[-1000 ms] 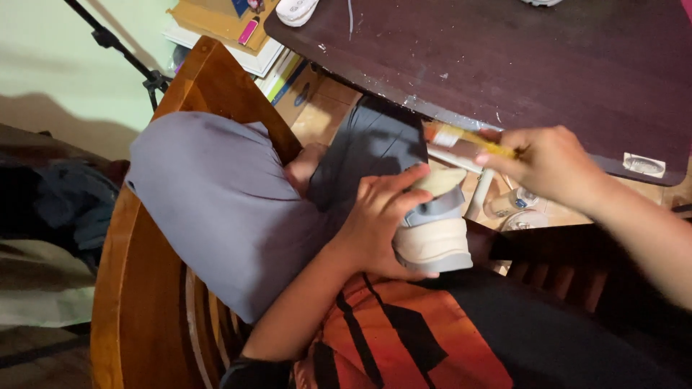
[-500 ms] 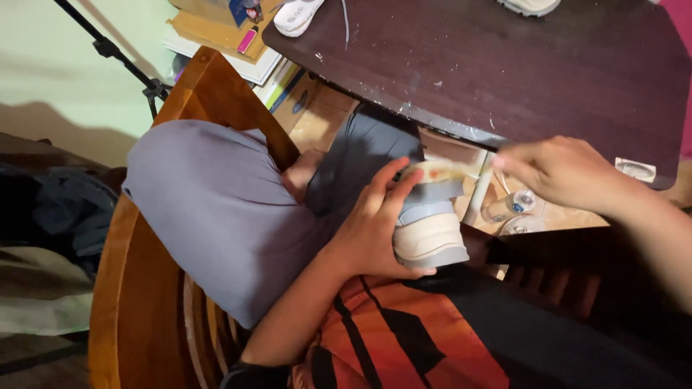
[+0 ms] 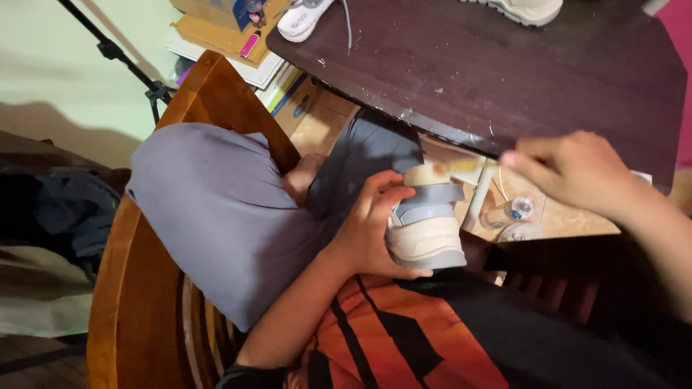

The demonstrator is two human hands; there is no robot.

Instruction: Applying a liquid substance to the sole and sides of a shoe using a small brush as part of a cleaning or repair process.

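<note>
My left hand grips a cream and grey-blue shoe over my lap, sole end toward me. My right hand holds a thin yellowish brush whose blurred tip lies across the shoe's top. The brush's exact shape is smeared by motion. Both hands are just below the front edge of a dark wooden table.
A wooden chair carries my bent knee in grey trousers. White shoes lie at the table's far edge. Books and boxes are stacked on the floor, with a tripod leg at left and small bottles under the table.
My right hand has shifted slightly right and up while the brush swept over the top of the shoe. My left hand has kept its hold on the shoe.
</note>
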